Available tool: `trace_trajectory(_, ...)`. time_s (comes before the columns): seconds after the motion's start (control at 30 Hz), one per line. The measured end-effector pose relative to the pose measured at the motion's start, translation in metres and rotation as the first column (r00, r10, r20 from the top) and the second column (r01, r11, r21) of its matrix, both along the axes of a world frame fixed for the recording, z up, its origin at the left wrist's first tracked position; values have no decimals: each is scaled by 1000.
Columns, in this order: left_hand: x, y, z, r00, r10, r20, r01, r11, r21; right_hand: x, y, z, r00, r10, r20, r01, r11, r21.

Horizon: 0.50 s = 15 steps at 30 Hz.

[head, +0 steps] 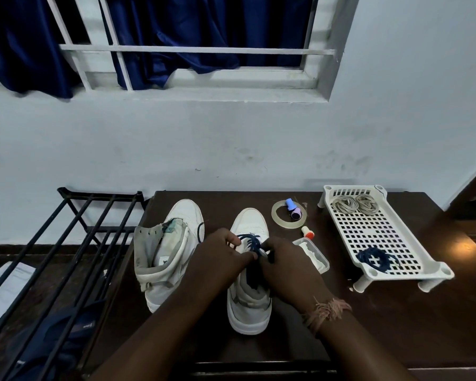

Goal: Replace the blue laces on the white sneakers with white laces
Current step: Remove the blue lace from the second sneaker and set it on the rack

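Both hands work the blue lace on the right-hand sneaker.

The left hand (222, 250) and right hand (282, 264) meet over the laced sneaker (249, 273), which stands on the dark table (382, 312) with its toe pointing away. Fingers of both hands curl in and pinch the blue lace (249, 240) at the upper eyelets, knuckles up, forearms reaching in from below. The other sneaker (171, 243) stands just left, unlaced and open. On the white rack (382, 232) to the right lie coiled white laces (355, 204) and a removed blue lace (374, 258).
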State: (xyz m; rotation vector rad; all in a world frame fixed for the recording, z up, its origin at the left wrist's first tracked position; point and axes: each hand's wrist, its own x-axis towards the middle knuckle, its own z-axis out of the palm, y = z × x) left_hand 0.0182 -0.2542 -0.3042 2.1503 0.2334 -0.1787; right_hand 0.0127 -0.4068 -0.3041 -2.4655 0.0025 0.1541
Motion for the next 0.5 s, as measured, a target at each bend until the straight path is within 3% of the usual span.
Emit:
trace_trajectory(0.1,3,7,1,999,-46,-1,46,998,39,2,-7,-1,995,-30,-92,44,988,150)
trace_trajectory(0.2,3,10,0,996,-86,-7,86,996,38,2,-14,9,926,-64,-371,250,841,479)
trace_trajectory(0.27,3,9,0,993,-116,-13,116,993,24,4,-14,10,913,-60,-404,283,807,518)
trace_trajectory(0.4,5,9,-3,988,-150,22,152,982,-113,4,-12,2,991,-46,-122,90,918,387)
trace_trajectory(0.5,7,8,-7,990,-106,98,120,982,-145,4,-11,-1,989,5,145,-35,979,202)
